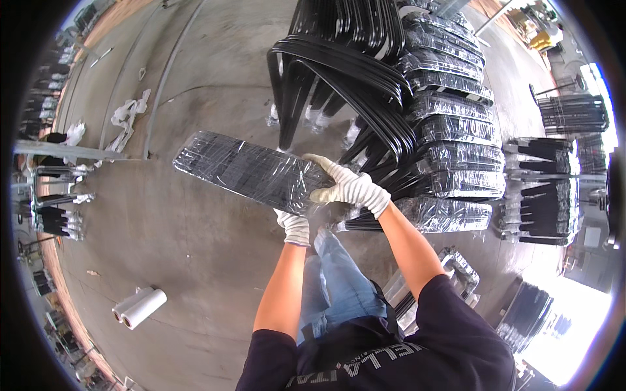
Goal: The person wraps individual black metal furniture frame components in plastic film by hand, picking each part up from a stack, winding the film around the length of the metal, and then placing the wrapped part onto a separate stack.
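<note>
In front of me is a film-wrapped bundle of black metal frames (241, 171), held at a tilt above the floor. My right hand (349, 186), in a white knit glove, grips its near right end, thumb and fingers apart around the edge. My left hand (293, 227), gloved too, holds the same end from below; its fingers are hidden behind the bundle. Just beyond my right hand stand loose black bent-tube frames (345, 85), nested together. To their right is a long row of wrapped black bundles (456, 137) in shiny clear film.
Two rolls of clear stretch film (140, 306) lie on the concrete floor (195, 260) at the lower left. Crumpled film (129, 114) lies at the far left. More wrapped black stacks (541, 189) stand at the right, and racked parts (59, 202) line the left edge.
</note>
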`<state>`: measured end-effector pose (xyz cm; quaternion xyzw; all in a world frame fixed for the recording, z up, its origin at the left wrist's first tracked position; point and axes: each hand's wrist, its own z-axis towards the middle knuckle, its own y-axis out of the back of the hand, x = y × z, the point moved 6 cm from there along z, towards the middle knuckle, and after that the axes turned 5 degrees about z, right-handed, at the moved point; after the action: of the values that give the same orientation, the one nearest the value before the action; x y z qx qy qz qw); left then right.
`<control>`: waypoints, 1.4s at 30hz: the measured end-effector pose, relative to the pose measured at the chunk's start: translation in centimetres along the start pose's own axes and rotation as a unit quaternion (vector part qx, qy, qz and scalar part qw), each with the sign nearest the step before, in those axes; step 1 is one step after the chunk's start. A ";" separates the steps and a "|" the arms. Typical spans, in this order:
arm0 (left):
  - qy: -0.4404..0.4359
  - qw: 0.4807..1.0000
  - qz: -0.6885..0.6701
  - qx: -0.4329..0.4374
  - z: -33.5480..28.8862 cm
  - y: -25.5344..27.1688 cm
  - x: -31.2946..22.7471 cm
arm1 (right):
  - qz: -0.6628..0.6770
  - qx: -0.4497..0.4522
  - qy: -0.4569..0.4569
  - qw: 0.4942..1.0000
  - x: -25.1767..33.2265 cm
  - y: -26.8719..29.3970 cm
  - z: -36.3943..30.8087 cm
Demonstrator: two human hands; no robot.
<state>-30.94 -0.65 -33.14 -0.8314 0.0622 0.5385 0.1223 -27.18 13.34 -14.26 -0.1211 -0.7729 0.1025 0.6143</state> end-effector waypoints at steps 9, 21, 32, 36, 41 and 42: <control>0.102 0.984 0.009 0.145 -5.7 3.1 -7.0 | 0.056 -0.010 -0.090 0.994 -4.4 0.5 1.5; -0.087 0.982 0.091 0.143 -9.7 1.8 -8.5 | -0.030 0.027 -0.109 0.993 -4.5 2.6 2.2; -0.068 0.987 0.125 0.076 -10.9 0.7 -8.3 | 0.064 0.123 -0.223 0.965 -3.9 3.4 1.0; -0.077 0.988 0.088 0.103 -10.2 0.1 -9.1 | -0.401 -0.212 0.209 0.866 3.6 2.0 -3.9; -0.078 0.985 0.030 0.150 -8.9 -0.2 -7.8 | -0.587 -0.173 0.240 0.754 1.4 -1.5 -4.7; -0.070 0.984 0.023 0.163 -8.7 -0.5 -7.9 | -0.607 -0.178 0.232 0.739 1.0 -1.6 -4.3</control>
<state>-26.42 -2.79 -22.51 -0.7588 0.1592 0.5809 0.2479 -23.31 12.15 -11.88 0.2468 -0.5202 -0.4625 0.6742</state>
